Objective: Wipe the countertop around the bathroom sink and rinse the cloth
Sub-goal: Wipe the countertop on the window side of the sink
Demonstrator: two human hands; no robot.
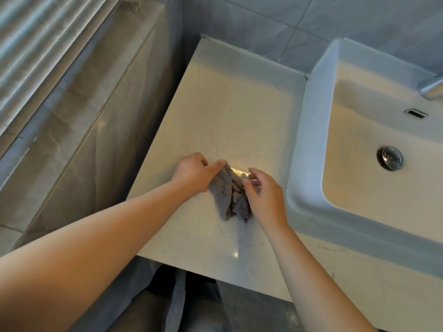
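Cloth: a grey cloth point(229, 198) lies bunched in folds on the countertop, just left of the sink and near its front corner, between the two hands.
Left hand: the left hand point(195, 173) is on the side of the cloth away from the sink; its fingers are curled, and thumb and forefinger pinch the cloth's upper edge.
Right hand: the right hand point(265, 196) is between the cloth and the sink; its fingers are half curled and its thumb and lower fingers pinch the folds on the cloth's near-sink side, while the forefinger arches above the cloth.
Countertop: the pale, marbled countertop point(227, 109) runs left from the sink to a free edge and back to the tiled wall; a bright glint shows beside the cloth's top.
Sink: the white sink point(309, 140) sits raised on the countertop, its rim touching the wall.
Drain: a chrome drain plug point(390, 158) sits in the sink's floor.
Overflow: a slot point(416, 113) opens in the sink's back wall.
Faucet: a chrome faucet point(431, 88) spout reaches over the sink's back edge, mostly cut off by the frame.
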